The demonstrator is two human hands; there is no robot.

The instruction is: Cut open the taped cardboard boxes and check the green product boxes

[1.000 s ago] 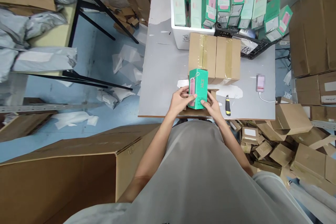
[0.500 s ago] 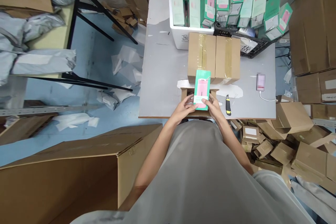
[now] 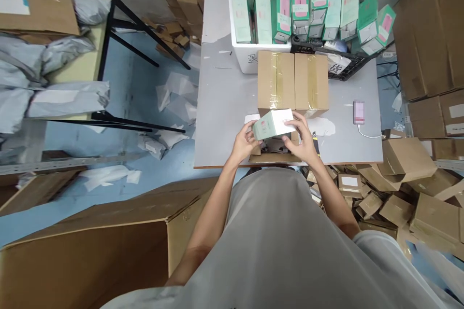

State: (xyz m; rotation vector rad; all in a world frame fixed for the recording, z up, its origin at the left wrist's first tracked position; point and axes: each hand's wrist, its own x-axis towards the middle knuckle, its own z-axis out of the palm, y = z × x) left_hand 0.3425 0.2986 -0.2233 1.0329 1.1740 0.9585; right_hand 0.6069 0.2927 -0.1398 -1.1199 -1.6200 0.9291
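Observation:
Between my two hands is a pale green and white product box [image 3: 270,124], tilted so that its side and white end show. My left hand [image 3: 245,143] grips its left end. At the other end my right hand [image 3: 302,139] has its fingers on the white face. Below the product box, an opened cardboard carton [image 3: 275,158] sits at the table's front edge, its inside partly hidden. Two taped brown cartons [image 3: 293,82] stand side by side just behind. A yellow and black utility knife [image 3: 315,144] lies partly hidden behind my right hand.
A white bin [image 3: 246,58] and a black crate [image 3: 348,73] at the back of the table [image 3: 224,106] hold several green boxes. A phone [image 3: 358,112] with a cable lies at right. Loose cartons [image 3: 398,212] pile up below; a large open carton [image 3: 108,222] stands at lower left.
The product box has been turned from its pink-pictured front, upright, to lying sideways with its pale side and white end showing. My right hand has moved to its right end, uncovering the carton below.

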